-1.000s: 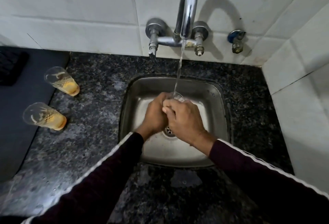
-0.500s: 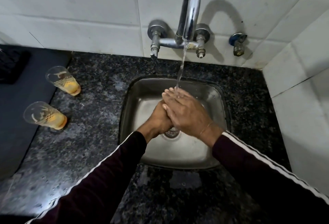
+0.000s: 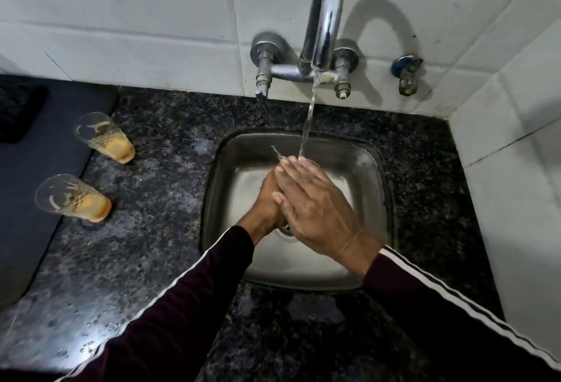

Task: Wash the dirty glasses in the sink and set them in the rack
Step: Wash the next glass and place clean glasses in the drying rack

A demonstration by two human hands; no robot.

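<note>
While water runs in a thin stream [image 3: 308,126] from the chrome tap [image 3: 324,14] set in the white tiled wall [image 3: 121,17], the person holds both hands together over the steel sink [image 3: 367,169], directly beneath the spout. The right hand [image 3: 315,208] lies on top with its fingers straight and close together, the fingertips meeting the falling water. The left hand [image 3: 267,202] is pressed against it from below and is mostly covered, so how its fingers lie cannot be told; neither hand visibly has hold of any object. Part of the drain [image 3: 285,229] shows just under the hands. Both arms wear dark sleeves [image 3: 188,305] with white stripes. Well to the left of the hands, two dirty glasses stand on the speckled dark granite counter [image 3: 158,229], apart from each other: a farther glass [image 3: 104,138] and a nearer glass [image 3: 73,198], each with yellow-orange residue at the bottom and streaks on its wall. Just beyond the glasses, farther left, lies a dark mat [image 3: 39,154]. To the right of the tap, a small valve with a blue handle [image 3: 406,75] sticks out of the wall.
</note>
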